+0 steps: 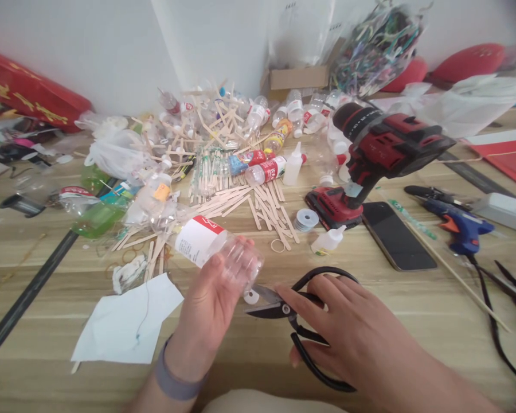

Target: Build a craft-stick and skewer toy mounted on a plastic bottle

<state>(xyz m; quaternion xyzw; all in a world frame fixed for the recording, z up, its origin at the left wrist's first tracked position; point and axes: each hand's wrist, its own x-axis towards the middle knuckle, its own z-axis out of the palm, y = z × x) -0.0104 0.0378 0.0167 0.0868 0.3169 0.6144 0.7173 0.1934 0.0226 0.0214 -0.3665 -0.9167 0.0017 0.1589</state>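
My left hand [210, 301] is wrapped round the lower part of a clear plastic bottle [198, 241] with a red and white label. The bottle is tilted, its base towards my right hand. In my right hand [348, 321] is a pair of scissors [286, 310] with black loop handles, its blades parted. The blade tips are close by the bottle's base; whether they touch it I cannot tell. Just behind the upper blade a small white round piece [251, 296] shows on the table.
Wooden sticks [227, 201] and several bottles [269, 170] cover the table's middle. A red cordless drill [382, 149] stands right, beside a phone [398, 235] and a blue glue gun [456, 221]. White paper [124, 321] lies left; a small glue bottle [328, 240] lies beyond the scissors.
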